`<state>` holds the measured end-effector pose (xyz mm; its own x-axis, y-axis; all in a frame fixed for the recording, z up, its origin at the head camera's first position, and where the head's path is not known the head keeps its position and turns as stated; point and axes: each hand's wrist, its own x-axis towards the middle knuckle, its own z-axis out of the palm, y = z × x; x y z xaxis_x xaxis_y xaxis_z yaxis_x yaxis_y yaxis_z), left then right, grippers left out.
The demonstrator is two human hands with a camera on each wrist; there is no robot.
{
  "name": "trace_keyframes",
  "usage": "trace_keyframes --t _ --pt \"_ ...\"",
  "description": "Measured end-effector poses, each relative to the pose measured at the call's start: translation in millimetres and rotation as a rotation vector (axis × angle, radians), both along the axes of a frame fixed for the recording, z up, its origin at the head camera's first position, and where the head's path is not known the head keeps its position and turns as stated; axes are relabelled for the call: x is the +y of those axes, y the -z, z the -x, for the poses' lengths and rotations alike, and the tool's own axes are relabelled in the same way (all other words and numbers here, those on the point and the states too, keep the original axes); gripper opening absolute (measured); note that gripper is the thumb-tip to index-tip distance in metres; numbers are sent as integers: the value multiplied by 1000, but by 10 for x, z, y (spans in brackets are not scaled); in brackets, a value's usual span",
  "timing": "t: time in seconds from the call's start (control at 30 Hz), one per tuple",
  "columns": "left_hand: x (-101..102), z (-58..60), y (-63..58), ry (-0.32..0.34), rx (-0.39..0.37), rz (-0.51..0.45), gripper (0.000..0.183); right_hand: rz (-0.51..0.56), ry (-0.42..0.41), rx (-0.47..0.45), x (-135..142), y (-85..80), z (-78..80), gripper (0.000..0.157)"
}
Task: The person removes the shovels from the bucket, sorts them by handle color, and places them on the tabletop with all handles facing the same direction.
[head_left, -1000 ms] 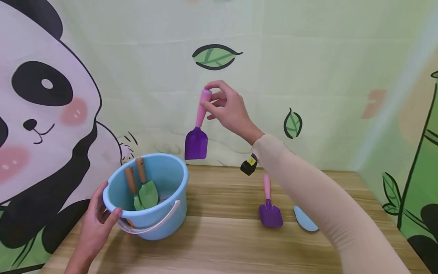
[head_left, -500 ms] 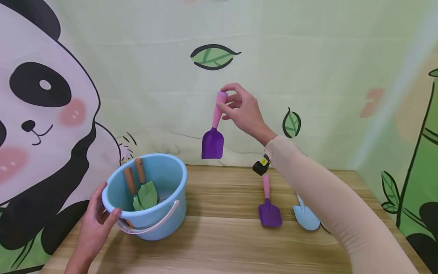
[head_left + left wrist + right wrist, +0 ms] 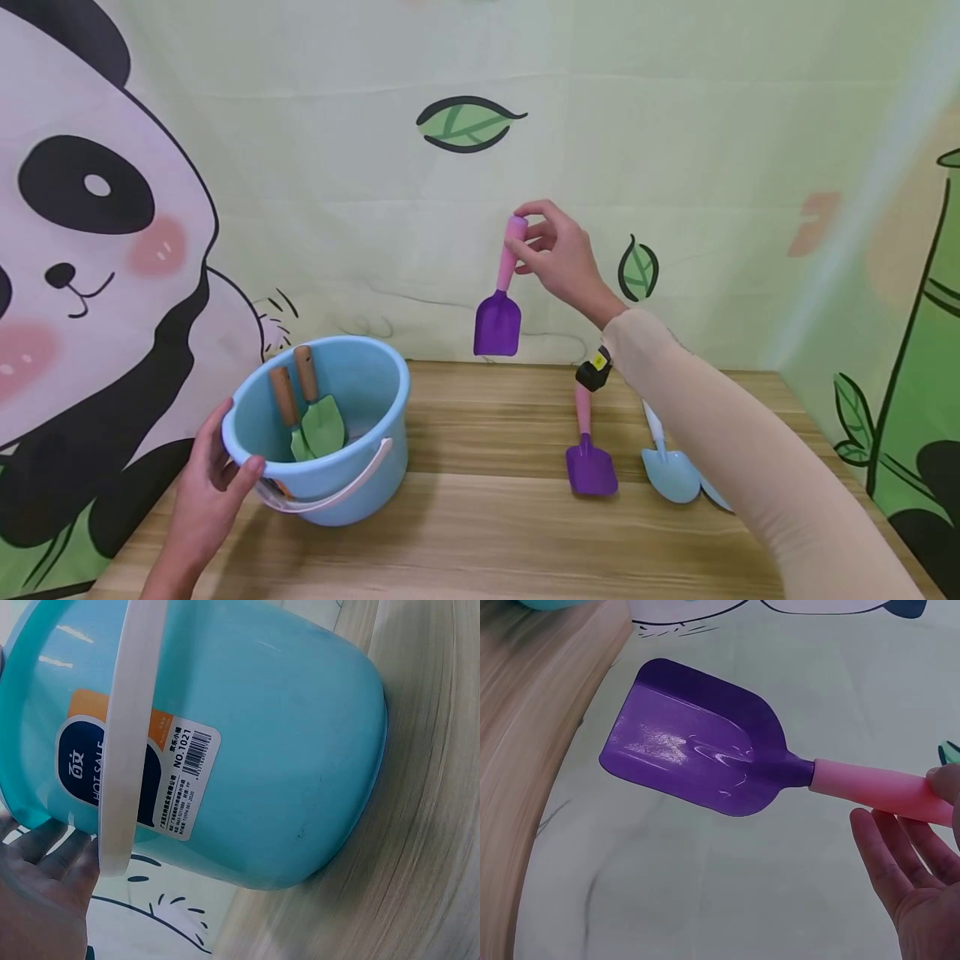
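My right hand (image 3: 564, 257) pinches the pink handle of a small purple shovel (image 3: 498, 323), held above the back of the table with its blade hanging down. The right wrist view shows the whole purple blade (image 3: 697, 742), with thumb and fingers at the handle's end. At the left, my left hand (image 3: 213, 496) grips the rim of a blue bucket (image 3: 375, 487), thumb on the near side. Two green trowels (image 3: 325, 427) with wooden handles lean inside it. In the left wrist view, the bucket's label (image 3: 176, 780) shows behind its white handle (image 3: 127, 742).
A second purple shovel (image 3: 591, 468) with a pink handle lies on the wooden table (image 3: 487, 533). Right of it is a light blue trowel (image 3: 670, 475); another bluish edge beside that is mostly hidden by my right sleeve (image 3: 727, 450). A printed cloth wall (image 3: 337, 167) stands behind.
My right hand has moved right and slightly down with the purple shovel, away from the bucket. More of the light blue trowel shows. The left hand and bucket have stayed in place.
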<state>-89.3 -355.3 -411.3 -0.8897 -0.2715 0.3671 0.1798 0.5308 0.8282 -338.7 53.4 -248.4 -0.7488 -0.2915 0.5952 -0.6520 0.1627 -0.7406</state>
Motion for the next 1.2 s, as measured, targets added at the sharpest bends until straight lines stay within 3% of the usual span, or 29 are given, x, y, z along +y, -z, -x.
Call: trace_keyframes --t 0.9,1.2 --pt "-23 -9 4 -4 -14 -11 83 -67 109 -119 392 424 206 38" --pt "-13 -4 -9 -2 -36 -16 83 -141 124 -200 433 691 232 40"
